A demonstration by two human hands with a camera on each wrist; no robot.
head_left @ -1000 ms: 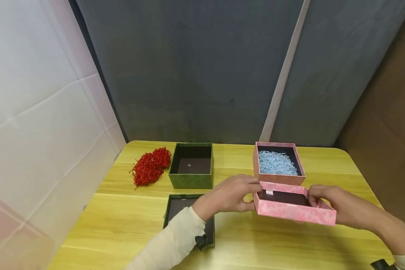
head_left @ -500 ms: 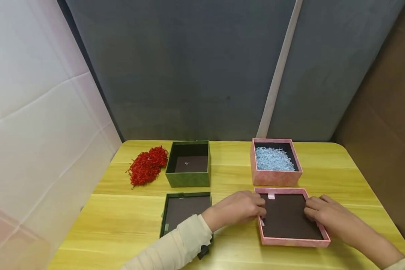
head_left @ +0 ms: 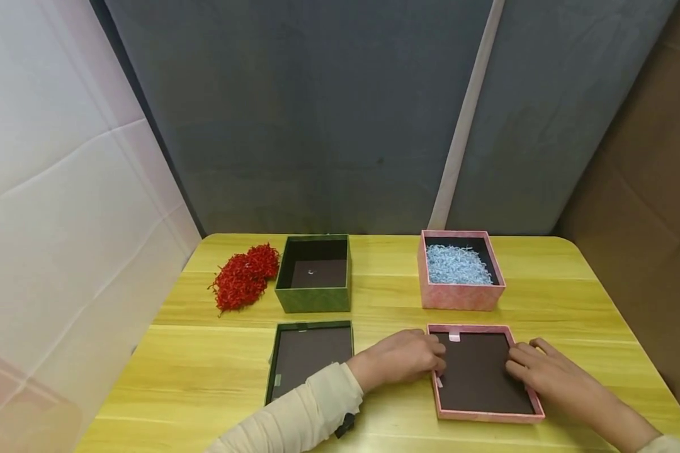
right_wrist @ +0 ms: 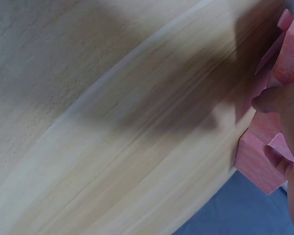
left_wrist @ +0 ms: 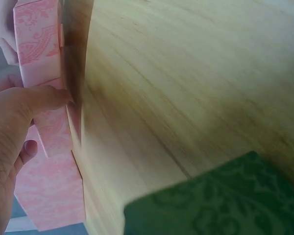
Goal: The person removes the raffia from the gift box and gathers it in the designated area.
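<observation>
A shallow pink box lid with a dark lining lies inside-up, close over the table at the near right. My left hand grips its left wall; in the left wrist view the thumb presses the patterned outer side. On the opposite wall my right hand holds on, thumb outside and fingers over the rim. Behind the lid stands a pink box filled with light blue paper shred.
Left of the pink box, an open green box shows its dark inside. Red paper shred is heaped beside it. A green lid lies inside-up in front, partly hidden by my left sleeve. Cloth walls surround the wooden table.
Both hands have lowered the pink lid from a tilted hold near the pink box and drawn it nearer, so that it now lies flat. The other things have stayed put.
</observation>
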